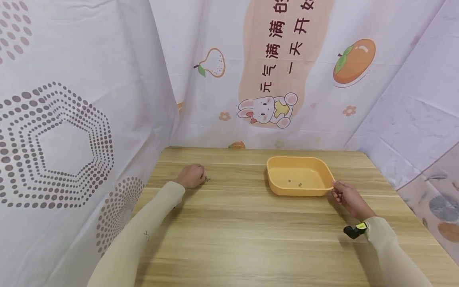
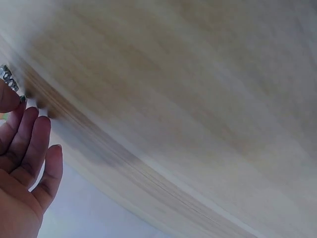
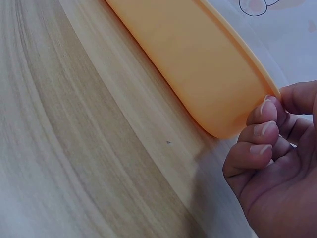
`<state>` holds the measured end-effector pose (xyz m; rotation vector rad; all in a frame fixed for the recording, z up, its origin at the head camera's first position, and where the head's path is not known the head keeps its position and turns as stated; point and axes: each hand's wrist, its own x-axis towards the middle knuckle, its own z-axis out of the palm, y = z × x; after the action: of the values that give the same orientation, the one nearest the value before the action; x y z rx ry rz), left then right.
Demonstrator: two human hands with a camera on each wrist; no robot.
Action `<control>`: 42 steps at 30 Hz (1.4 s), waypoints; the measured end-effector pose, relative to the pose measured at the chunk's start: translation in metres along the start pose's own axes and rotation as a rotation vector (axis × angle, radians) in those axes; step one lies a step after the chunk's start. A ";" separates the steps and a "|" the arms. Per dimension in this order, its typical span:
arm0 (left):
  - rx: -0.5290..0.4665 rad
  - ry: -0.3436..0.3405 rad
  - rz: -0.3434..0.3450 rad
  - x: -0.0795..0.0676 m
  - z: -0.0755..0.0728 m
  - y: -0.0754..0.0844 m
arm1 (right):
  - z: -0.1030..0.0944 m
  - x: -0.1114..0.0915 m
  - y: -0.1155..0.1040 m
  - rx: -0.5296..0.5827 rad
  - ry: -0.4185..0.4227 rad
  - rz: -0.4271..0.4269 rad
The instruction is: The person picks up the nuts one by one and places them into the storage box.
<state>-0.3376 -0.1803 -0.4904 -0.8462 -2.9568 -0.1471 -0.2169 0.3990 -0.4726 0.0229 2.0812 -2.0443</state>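
On the left of the table, my left hand (image 1: 192,176) is beside a small cluster of metal nuts (image 1: 207,179). Seen from the left wrist, its thumb and forefinger pinch a tiny metal nut (image 2: 23,98), partly covered by the fingertips, while the other fingers are loosely bent. The other metal nuts (image 2: 8,78) lie just past the thumb. Farther right, my right hand (image 1: 349,197) pinches the near right corner of a yellow-orange plastic tray (image 1: 297,192) by its rim. A few small metal pieces (image 1: 300,184) lie on the tray's floor.
The wood-grain table (image 1: 229,239) has a patterned cloth (image 1: 215,103) hanging behind it and cloths on both sides. A tiny dark speck (image 3: 169,143) shows on the tabletop near the tray. A black device (image 1: 355,230) is strapped to the right wrist.
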 end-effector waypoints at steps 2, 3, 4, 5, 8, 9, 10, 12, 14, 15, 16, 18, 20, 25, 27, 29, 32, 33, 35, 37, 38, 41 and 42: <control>0.012 0.006 0.004 0.000 0.001 -0.001 | 0.000 0.000 0.000 0.003 -0.002 -0.001; 0.018 0.006 0.004 0.001 0.001 -0.001 | 0.000 0.000 0.000 0.004 -0.004 -0.003; 0.020 0.006 0.002 0.001 0.001 -0.001 | -0.001 0.000 0.000 0.005 -0.006 -0.004; 0.024 0.003 0.001 0.002 0.001 -0.001 | -0.001 0.000 0.000 0.007 -0.006 -0.004; 0.029 -0.014 -0.005 0.002 -0.001 0.000 | -0.001 0.001 0.001 0.011 -0.011 -0.007; 0.030 -0.020 -0.006 0.002 -0.002 0.001 | -0.001 0.001 0.001 0.010 -0.012 -0.008; 0.031 -0.026 -0.007 0.001 -0.003 0.001 | -0.001 0.001 0.001 0.008 -0.014 -0.008; 0.027 -0.033 -0.011 0.001 -0.004 0.001 | -0.001 0.002 0.001 0.007 -0.015 -0.009; 0.022 -0.036 -0.013 0.000 -0.005 0.001 | -0.001 0.002 0.001 0.004 -0.013 -0.008; 0.020 -0.036 -0.015 0.000 -0.005 0.001 | -0.001 0.002 0.001 0.001 -0.011 -0.008; 0.018 -0.034 -0.016 0.000 -0.005 0.001 | -0.002 0.002 0.001 -0.003 -0.013 -0.007; 0.023 -0.031 -0.016 -0.001 -0.004 0.000 | -0.001 0.003 0.001 -0.008 -0.001 -0.002; 0.027 -0.022 -0.014 -0.002 -0.002 -0.001 | -0.001 0.003 0.001 -0.015 0.000 0.000; 0.033 0.015 0.004 -0.003 0.001 -0.005 | -0.002 0.004 0.002 -0.009 -0.010 -0.005; 0.033 0.032 0.012 -0.004 0.002 -0.006 | -0.002 0.003 0.002 -0.004 -0.017 -0.010; 0.022 0.051 0.019 -0.004 0.001 -0.007 | -0.002 0.003 0.002 0.000 -0.018 -0.013; 0.011 0.070 0.023 -0.004 0.001 -0.008 | -0.001 0.002 0.001 -0.003 -0.025 -0.011; 0.006 0.075 0.022 -0.004 0.000 -0.008 | -0.001 0.002 0.001 -0.003 -0.022 -0.010; -0.006 0.085 0.018 -0.005 -0.001 -0.007 | 0.000 0.002 0.000 -0.006 -0.018 -0.007; -0.009 0.091 0.014 -0.005 -0.002 -0.007 | 0.000 0.001 0.000 -0.007 -0.016 -0.004; -0.013 0.093 0.012 -0.005 -0.003 -0.006 | 0.000 0.001 0.000 -0.007 -0.015 -0.003; -0.017 0.098 0.013 -0.005 -0.005 -0.004 | -0.001 0.000 0.000 -0.001 -0.014 0.002; -0.014 0.100 0.015 -0.004 -0.005 -0.004 | -0.001 0.000 0.000 0.002 -0.013 0.003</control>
<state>-0.3358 -0.1861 -0.4859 -0.8362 -2.8596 -0.2037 -0.2172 0.4001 -0.4726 0.0128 2.0705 -2.0393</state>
